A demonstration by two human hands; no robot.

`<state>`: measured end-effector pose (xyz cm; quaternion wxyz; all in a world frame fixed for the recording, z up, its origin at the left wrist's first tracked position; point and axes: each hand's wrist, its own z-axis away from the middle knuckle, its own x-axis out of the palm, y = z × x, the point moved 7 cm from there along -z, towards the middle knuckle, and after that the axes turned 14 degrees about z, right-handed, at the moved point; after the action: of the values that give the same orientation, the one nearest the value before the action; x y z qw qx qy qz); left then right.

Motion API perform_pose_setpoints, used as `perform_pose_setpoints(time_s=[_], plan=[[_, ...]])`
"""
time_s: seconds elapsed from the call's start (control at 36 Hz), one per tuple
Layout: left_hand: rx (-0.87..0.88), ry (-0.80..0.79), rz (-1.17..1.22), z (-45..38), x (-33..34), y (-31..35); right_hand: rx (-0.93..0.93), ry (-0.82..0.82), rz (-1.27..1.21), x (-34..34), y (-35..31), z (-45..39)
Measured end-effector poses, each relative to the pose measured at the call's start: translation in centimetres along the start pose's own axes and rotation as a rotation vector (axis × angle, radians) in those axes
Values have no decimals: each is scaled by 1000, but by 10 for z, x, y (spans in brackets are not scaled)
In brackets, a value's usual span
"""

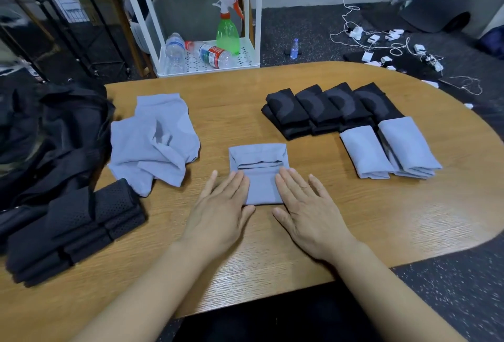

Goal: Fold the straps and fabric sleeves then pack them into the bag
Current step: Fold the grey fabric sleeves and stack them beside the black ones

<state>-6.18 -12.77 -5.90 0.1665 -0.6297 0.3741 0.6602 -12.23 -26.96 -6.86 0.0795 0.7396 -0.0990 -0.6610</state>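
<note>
A partly folded grey-blue fabric sleeve (259, 175) lies on the wooden table (354, 219) right in front of me. My left hand (221, 211) lies flat with straight fingers on its left edge. My right hand (305, 205) lies flat on its right edge. A loose heap of unfolded grey-blue sleeves (155, 142) sits to the left. Two folded grey-blue sleeves (390, 148) lie at the right, behind them a row of folded black sleeves (327, 107). Folded black mesh straps (73, 230) are stacked at the near left. The black bag (46, 134) slumps at the table's left end.
Behind the table stands a white cart (245, 61) with water bottles and a green spray bottle (227, 31). A grey chair (188, 12) is behind it. Chargers and cables (387, 42) lie on the dark floor at the far right.
</note>
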Motion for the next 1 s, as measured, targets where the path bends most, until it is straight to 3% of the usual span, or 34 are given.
perform_pose_setpoints(time_s=[0.28, 0.44, 0.5, 0.61, 0.75, 0.83, 0.92, 1.0], plan=[[321, 56, -61, 5, -18, 8, -61, 101, 45, -27, -8, 15], [264, -164, -6, -2, -21, 13, -138, 221, 59, -49, -11, 12], [291, -149, -5, -4, -25, 16, -163, 225, 41, -50, -12, 6], [416, 32, 12, 2, -37, 22, -209, 155, -25, -41, -11, -3], [321, -49, 68, 4, -14, 12, -208, 82, -110, -37, -8, -4], [309, 4, 110, 6, -16, 7, -191, 39, -209, -36, -2, -5], [249, 44, 260, 0, -25, 5, -84, -63, -516, -32, 12, -10], [36, -77, 604, -17, -30, -7, 112, -174, -844, -30, 34, -24]])
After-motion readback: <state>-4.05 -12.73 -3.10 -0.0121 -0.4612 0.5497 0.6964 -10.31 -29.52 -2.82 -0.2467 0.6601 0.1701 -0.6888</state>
